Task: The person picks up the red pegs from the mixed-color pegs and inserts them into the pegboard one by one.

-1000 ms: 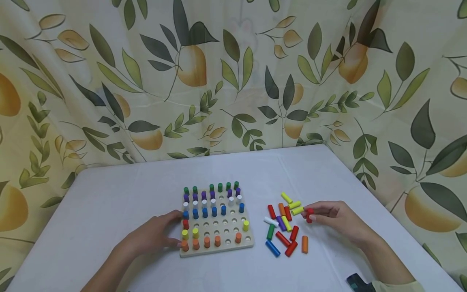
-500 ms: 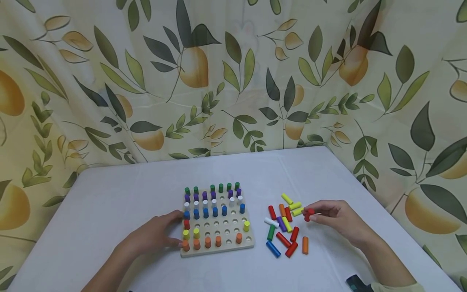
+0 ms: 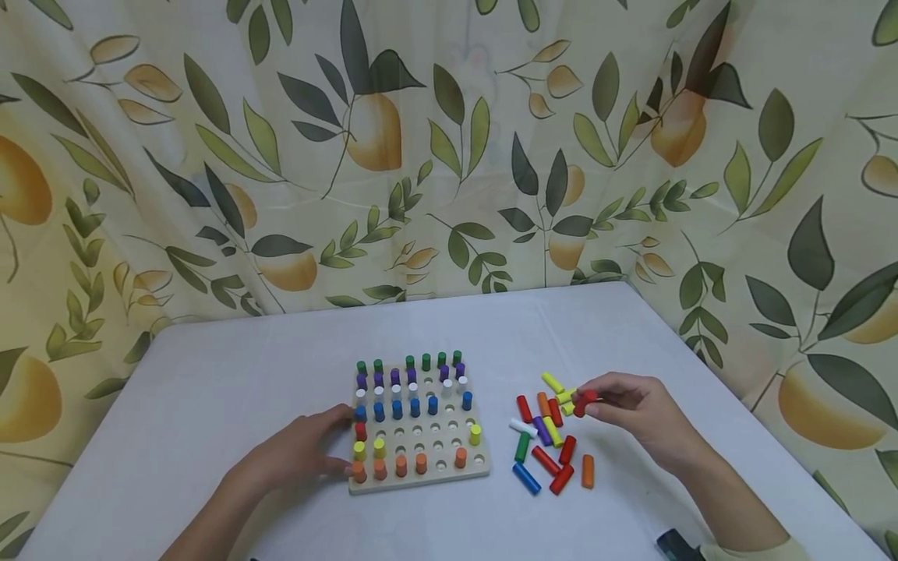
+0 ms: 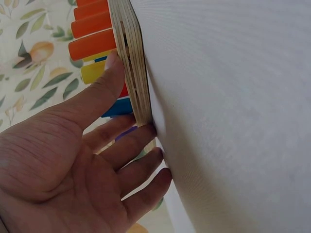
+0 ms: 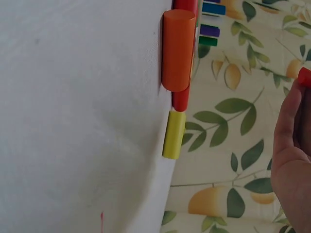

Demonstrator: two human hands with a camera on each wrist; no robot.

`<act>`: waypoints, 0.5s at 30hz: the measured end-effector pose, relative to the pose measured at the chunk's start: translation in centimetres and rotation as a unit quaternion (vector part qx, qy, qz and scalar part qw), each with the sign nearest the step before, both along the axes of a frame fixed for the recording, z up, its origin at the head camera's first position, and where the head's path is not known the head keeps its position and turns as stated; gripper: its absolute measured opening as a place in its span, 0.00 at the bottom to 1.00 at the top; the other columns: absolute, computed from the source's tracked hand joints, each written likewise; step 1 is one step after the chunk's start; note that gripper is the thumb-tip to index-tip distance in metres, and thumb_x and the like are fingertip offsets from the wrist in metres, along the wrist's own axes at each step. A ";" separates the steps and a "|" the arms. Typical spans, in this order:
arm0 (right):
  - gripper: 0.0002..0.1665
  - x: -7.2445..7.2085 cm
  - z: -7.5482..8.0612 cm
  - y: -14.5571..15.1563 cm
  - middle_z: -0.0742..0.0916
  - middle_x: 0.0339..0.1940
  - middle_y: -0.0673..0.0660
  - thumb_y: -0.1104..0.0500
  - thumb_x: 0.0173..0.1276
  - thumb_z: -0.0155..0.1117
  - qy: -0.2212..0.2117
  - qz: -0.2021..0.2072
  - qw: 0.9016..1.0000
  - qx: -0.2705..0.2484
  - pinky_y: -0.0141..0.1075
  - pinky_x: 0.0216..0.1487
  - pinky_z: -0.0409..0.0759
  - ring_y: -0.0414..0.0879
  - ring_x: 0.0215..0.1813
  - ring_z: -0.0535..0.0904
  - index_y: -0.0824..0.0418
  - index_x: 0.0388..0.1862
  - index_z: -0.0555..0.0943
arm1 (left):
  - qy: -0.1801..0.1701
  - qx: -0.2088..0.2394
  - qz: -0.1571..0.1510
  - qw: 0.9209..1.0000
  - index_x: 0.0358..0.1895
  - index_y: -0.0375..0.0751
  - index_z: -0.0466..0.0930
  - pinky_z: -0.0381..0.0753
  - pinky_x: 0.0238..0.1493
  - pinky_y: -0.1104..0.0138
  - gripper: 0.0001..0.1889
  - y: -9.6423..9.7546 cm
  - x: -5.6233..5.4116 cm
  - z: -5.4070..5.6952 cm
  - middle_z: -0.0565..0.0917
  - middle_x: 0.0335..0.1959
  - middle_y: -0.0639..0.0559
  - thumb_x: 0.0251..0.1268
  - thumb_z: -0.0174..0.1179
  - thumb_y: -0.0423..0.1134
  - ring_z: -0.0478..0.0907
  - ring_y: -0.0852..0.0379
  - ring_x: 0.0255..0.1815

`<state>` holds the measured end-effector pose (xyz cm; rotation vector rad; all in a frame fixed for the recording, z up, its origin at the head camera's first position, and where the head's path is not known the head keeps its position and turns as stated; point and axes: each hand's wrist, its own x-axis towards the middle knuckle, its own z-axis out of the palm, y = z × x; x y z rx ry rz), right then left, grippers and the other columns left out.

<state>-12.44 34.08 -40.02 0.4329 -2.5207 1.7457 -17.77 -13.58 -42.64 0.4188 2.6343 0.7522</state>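
In the head view, a pale wooden pegboard (image 3: 456, 473) lies on the table, with rows of coloured pegs standing in its holes. My left hand (image 3: 298, 448) rests against the board's left edge. The left wrist view shows that hand's thumb on the board's layered side (image 4: 130, 63), by the orange pegs (image 4: 92, 43), its other fingers loosely extended. My right hand (image 3: 648, 413) pinches a red peg (image 3: 585, 401) between thumb and fingertips, above the right side of the loose pegs. In the right wrist view, only part of this hand (image 5: 294, 155) and the peg's end show.
Right of the board lie several loose pegs, including a blue peg (image 3: 526, 478), a green peg (image 3: 522, 447), a white peg (image 3: 522, 426) and an orange peg (image 3: 588, 471). A white cloth covers the table (image 3: 245, 374). A patterned curtain (image 3: 491, 195) hangs behind it.
My right hand has moved slightly left and up with the red peg, over the yellow pegs. The left hand stays at the board's edge.
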 end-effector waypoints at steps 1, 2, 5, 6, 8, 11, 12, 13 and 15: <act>0.12 -0.1 0.1 -0.2 0.89 0.48 0.57 0.68 0.73 0.67 0.003 0.005 1.000 -0.003 0.35 0.50 0.86 0.49 0.47 0.88 0.68 0.53 0.85 | 0.000 0.000 0.000 1.000 0.69 0.49 0.76 0.71 0.66 0.37 0.40 0.0 0.0 0.0 0.76 0.71 0.45 0.50 0.82 0.45 0.67 0.37 0.74; 0.12 -0.2 0.2 -0.4 0.89 0.48 0.57 0.69 0.73 0.67 0.005 0.009 1.000 -0.006 0.35 0.50 0.86 0.49 0.47 0.88 0.68 0.53 0.85 | 0.000 0.002 0.000 1.000 0.69 0.49 0.76 0.71 0.66 0.37 0.40 -0.1 0.0 0.0 0.76 0.71 0.45 0.50 0.82 0.45 0.67 0.37 0.74; 0.12 -0.5 0.5 -1.0 0.90 0.47 0.58 0.68 0.73 0.68 0.008 0.015 1.000 -0.006 0.35 0.50 0.86 0.51 0.46 0.88 0.68 0.53 0.85 | 0.001 0.005 0.000 1.000 0.69 0.49 0.76 0.70 0.66 0.36 0.40 -0.2 0.0 0.0 0.76 0.71 0.45 0.50 0.82 0.45 0.67 0.37 0.74; 0.12 -0.5 0.6 -1.1 0.90 0.47 0.58 0.68 0.73 0.68 0.008 0.014 1.000 -0.003 0.35 0.50 0.86 0.51 0.45 0.88 0.68 0.53 0.85 | 0.002 0.005 0.000 1.000 0.69 0.49 0.76 0.70 0.66 0.36 0.40 -0.3 0.0 0.0 0.76 0.71 0.46 0.50 0.82 0.45 0.67 0.37 0.74; 0.12 -0.7 0.8 -1.5 0.89 0.47 0.57 0.67 0.73 0.68 0.007 0.010 1.000 -0.003 0.36 0.49 0.86 0.52 0.45 0.88 0.69 0.53 0.85 | 0.003 0.006 -0.001 1.000 0.69 0.50 0.76 0.69 0.67 0.36 0.40 -0.3 -0.1 0.1 0.76 0.71 0.46 0.50 0.82 0.46 0.67 0.37 0.74; 0.13 -0.9 1.0 -1.9 0.89 0.47 0.57 0.66 0.73 0.68 0.008 0.007 1.000 -0.004 0.36 0.49 0.86 0.53 0.46 0.88 0.70 0.54 0.84 | 0.005 0.006 -0.001 1.000 0.69 0.50 0.76 0.69 0.67 0.36 0.40 -0.3 -0.1 0.1 0.76 0.71 0.46 0.50 0.82 0.46 0.67 0.37 0.74; 0.13 -0.9 1.1 -2.1 0.89 0.47 0.57 0.67 0.73 0.68 0.010 0.008 1.000 -0.006 0.36 0.49 0.86 0.54 0.46 0.88 0.70 0.54 0.84 | 0.004 0.006 -0.001 1.000 0.69 0.50 0.76 0.69 0.67 0.37 0.40 -0.3 -0.1 0.0 0.76 0.71 0.46 0.50 0.82 0.45 0.67 0.37 0.74; 0.13 -1.0 1.1 -2.2 0.89 0.47 0.58 0.67 0.73 0.68 0.011 0.011 1.000 -0.009 0.37 0.49 0.87 0.54 0.46 0.88 0.71 0.54 0.83 | 0.004 0.007 -0.001 1.000 0.69 0.50 0.76 0.69 0.67 0.37 0.40 -0.3 -0.1 0.0 0.76 0.71 0.46 0.51 0.82 0.45 0.67 0.37 0.74; 0.12 -1.1 1.1 -2.5 0.89 0.47 0.58 0.68 0.73 0.68 0.013 0.019 1.000 -0.013 0.37 0.49 0.87 0.54 0.46 0.88 0.71 0.53 0.84 | 0.000 0.009 -0.001 1.000 0.69 0.50 0.76 0.69 0.67 0.36 0.40 -0.2 -0.1 0.0 0.76 0.71 0.46 0.50 0.82 0.45 0.67 0.37 0.74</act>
